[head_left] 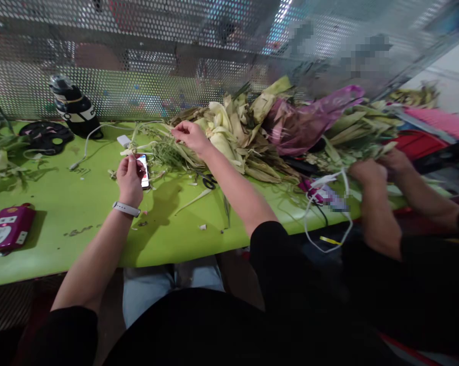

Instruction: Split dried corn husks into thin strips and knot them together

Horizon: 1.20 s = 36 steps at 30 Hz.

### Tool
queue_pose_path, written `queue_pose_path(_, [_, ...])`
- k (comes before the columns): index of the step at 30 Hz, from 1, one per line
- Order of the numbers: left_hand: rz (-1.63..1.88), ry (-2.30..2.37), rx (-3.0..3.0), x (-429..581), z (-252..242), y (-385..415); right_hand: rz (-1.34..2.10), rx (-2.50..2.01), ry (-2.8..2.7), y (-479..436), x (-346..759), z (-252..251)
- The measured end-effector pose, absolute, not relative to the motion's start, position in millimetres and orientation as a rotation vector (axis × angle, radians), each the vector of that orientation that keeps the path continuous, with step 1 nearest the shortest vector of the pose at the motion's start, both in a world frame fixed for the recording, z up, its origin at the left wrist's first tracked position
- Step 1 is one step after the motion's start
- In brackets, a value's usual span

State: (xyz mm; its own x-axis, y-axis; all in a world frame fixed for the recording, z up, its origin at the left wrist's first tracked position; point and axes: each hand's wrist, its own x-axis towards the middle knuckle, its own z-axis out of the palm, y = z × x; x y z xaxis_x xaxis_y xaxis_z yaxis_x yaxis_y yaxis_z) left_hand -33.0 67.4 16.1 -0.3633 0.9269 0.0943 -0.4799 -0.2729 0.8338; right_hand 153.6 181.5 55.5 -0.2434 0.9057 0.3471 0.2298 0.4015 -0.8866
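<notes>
My left hand (130,175), with a pale wristband, is pinched on a pale piece of husk (129,151) above the green table (99,203). A lit phone (143,170) lies just right of it, partly behind my fingers. My right hand (191,136) is raised at the left edge of a large heap of corn husks (229,132). Its fingers are closed together; what they hold, if anything, is too small to make out. Thin green sprigs (169,154) lie between my two hands. Black scissors (208,181) rest under my right forearm.
A dark bottle (77,109) and a black openwork object (46,137) stand at the back left. A magenta power socket (10,227) sits at front left. A pink bag (302,124) lies on the husks. Another person's hands (370,170) work at the right, near white cables (309,223).
</notes>
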Motion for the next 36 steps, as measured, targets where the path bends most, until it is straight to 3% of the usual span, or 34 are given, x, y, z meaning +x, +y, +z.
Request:
queue_pose_path(5, [1.767,0.905,0.761,-31,14,67,1.159,-0.926,-1.589,169,167,56])
queue_pose_path(21, [1.211,0.688,0.782,-28,13,58,1.176,-0.841,-1.994,134,150,55])
queue_pose_path(30, [1.229,0.754,0.683,-24,20,56,1.183,-1.024,-1.744,112,173,43])
queue_pose_path(36, [1.356,1.068,0.778,-21,16,56,1.257,-0.914,-1.674,90,186,38])
